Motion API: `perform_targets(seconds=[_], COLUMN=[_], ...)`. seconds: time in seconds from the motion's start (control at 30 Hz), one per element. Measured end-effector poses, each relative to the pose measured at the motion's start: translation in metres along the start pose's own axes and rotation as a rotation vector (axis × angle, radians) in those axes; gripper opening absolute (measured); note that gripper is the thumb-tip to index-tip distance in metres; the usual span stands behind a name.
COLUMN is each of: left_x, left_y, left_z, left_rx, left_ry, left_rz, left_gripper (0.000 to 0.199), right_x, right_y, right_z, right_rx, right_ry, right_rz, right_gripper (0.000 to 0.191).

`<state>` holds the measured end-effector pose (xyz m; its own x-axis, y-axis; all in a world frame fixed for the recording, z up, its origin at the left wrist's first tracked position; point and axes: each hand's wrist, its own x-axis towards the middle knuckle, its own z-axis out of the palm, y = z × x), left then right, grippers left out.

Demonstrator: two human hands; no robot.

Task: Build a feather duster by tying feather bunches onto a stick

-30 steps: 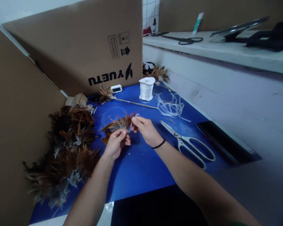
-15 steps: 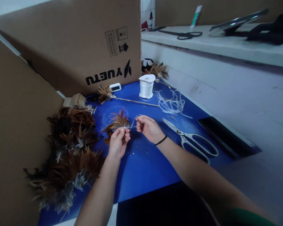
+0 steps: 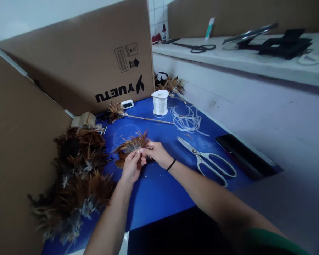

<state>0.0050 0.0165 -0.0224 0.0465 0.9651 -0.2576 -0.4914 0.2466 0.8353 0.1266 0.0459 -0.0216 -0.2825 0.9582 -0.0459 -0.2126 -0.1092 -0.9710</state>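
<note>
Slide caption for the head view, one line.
Left hand holding a feather bunch, right hand at its base, scissors on the blue table.

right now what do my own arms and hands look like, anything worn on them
The left hand and right hand are ungloved. A thin black band circles the right wrist. Both forearms are bare; a green sleeve shows at the right arm's upper end. No band shows on the left wrist.

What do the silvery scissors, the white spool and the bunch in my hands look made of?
Scissors: probably metal, given the grey sheen on blades and handles.
Spool: smooth and white; plastic or card, I can't tell which.
Bunch: feathers, apparently natural, with slender brown tips and a greyish base.
</note>
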Motion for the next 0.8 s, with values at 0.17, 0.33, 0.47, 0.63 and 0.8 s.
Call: perform_targets(seconds=[0.17,0.33,0.47,0.63,0.8], left_x=[0.0,0.0,0.0,-0.008,-0.011], left_y=[0.004,0.01,0.015,0.017,0.012], left_z=[-0.005,-0.01,-0.011,-0.007,-0.006], left_rx=[0.033,-0.021,-0.069,-0.091,-0.046], left_ry=[-0.032,0.035,0.134,0.081,0.133], left_rz=[0.023,0.13,0.188,0.186,0.135], left_gripper=[0.028,0.027,0.026,0.025,0.028], right_x=[-0.001,-0.011,-0.056,-0.13,-0.161], right_y=[-0.007,-0.019,-0.035,-0.051,-0.039], right_z=[0.005,-0.008,-0.037,-0.085,-0.146], right_rx=[0.097,-0.105,-0.694,-1.259,-1.622], right_ry=[-0.055,0.046,0.118,0.266,0.351], right_rz=[0.05,0.162,-0.1,-0.37,-0.31], right_gripper=[0.03,0.019,0.022,0.02,0.023])
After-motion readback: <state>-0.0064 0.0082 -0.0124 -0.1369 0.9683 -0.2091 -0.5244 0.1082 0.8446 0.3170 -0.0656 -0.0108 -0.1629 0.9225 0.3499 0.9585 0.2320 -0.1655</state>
